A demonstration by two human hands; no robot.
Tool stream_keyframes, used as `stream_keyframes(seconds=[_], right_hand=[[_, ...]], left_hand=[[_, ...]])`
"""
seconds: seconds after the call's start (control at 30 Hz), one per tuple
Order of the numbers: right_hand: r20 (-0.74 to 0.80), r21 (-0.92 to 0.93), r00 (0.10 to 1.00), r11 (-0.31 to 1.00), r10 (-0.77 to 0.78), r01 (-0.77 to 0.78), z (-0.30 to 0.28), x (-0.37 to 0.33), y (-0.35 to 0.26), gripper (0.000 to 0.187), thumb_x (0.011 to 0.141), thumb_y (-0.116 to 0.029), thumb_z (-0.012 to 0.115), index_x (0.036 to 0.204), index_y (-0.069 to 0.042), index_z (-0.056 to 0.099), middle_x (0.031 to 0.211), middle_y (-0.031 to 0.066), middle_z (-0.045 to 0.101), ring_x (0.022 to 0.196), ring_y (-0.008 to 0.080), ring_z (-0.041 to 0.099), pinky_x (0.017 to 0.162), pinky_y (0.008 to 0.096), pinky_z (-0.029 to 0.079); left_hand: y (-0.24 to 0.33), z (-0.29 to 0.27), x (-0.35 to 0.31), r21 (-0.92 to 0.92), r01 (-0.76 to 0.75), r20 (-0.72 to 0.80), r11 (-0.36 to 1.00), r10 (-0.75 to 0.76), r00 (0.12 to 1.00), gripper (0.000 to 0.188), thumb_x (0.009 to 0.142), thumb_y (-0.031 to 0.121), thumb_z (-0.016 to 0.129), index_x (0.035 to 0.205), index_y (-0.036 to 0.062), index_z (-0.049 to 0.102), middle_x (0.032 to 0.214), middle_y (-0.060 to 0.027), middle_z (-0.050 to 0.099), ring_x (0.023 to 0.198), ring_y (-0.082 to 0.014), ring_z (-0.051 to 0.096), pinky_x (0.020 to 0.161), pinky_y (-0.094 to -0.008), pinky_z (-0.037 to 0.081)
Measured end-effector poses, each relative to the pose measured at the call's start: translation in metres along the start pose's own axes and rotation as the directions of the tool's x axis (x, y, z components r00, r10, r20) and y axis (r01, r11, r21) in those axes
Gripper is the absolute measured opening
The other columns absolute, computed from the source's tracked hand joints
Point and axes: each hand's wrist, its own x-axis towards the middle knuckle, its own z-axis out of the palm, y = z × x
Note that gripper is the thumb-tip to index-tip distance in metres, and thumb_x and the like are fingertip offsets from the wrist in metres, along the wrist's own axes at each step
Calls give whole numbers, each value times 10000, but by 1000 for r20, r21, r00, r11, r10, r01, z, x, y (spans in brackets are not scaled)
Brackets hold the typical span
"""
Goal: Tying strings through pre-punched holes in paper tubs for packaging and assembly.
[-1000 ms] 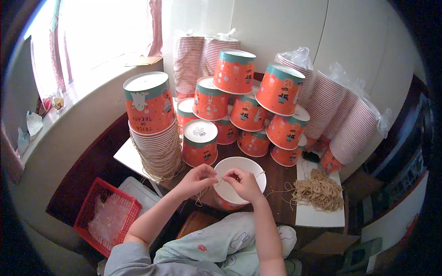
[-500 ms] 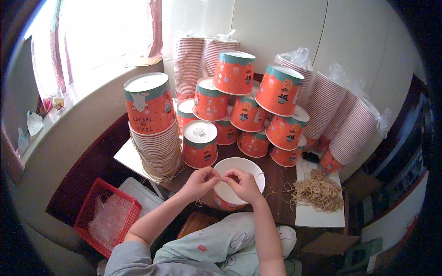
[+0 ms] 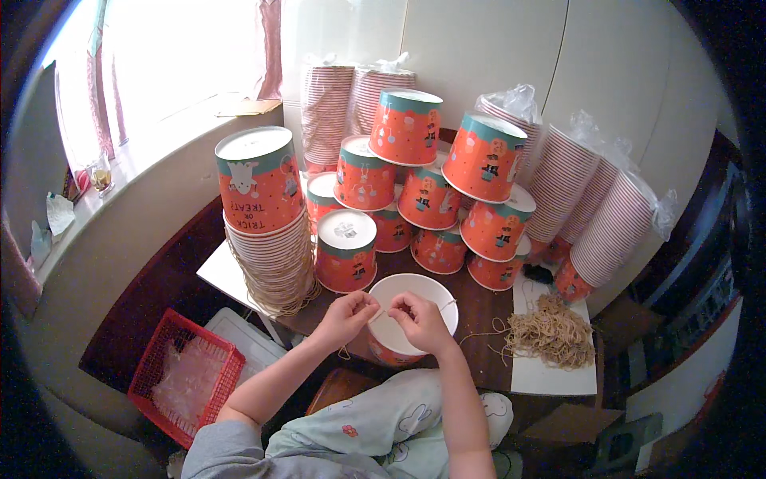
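An upright paper bucket, white inside and orange outside, stands at the table's near edge in front of me. Over its near rim my left hand pinches a thin tan cord with thumb and forefinger. My right hand pinches the cord too, a short way to the right. Little of the cord shows between the fingertips. A bit of cord sticks out at the bucket's right rim, and a loose end hangs below my left wrist.
Upside-down orange buckets are piled behind. At left rises a nested stack with cords hanging around it. A heap of tan cords lies on a white board at right. Bagged bucket stacks line the wall. A red basket sits lower left.
My fingertips have drawn slightly apart; they were close together over the bucket before. The bucket and the piles around it stay where they were.
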Motion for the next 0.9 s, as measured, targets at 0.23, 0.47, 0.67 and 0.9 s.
stream_keyframes(seconds=[0.23,0.47,0.67,0.9], right_hand=[[5,48,1000,998,-28,28,2,0,-1,54,769,-38,554,785,-18,507,651,40,512,583,92,463,518,236,381],[76,250,995,964,70,-87,2,-1,10,70,805,-86,550,833,-32,517,722,30,539,665,102,502,598,240,418],[42,207,997,976,64,-71,-3,-1,8,152,792,-86,581,910,-42,495,786,29,545,690,92,510,614,228,428],[9,151,996,984,94,-94,-5,-2,-11,164,784,-43,575,915,-48,478,800,10,531,693,58,488,587,192,407]], left_hand=[[-4,-1,-1,81,-61,3,995,61,998,135,812,153,551,831,20,555,679,4,525,615,-51,445,553,-208,381],[-3,-1,-3,62,-47,21,997,46,999,137,818,154,546,853,22,548,713,-7,535,636,-52,448,569,-206,384],[5,-1,-8,-77,-83,60,994,88,994,127,808,151,565,877,45,550,799,-15,545,698,-77,488,614,-222,400],[35,-2,-3,535,-474,103,700,503,858,146,707,163,649,817,102,574,811,-34,554,820,-219,498,734,-332,358]])
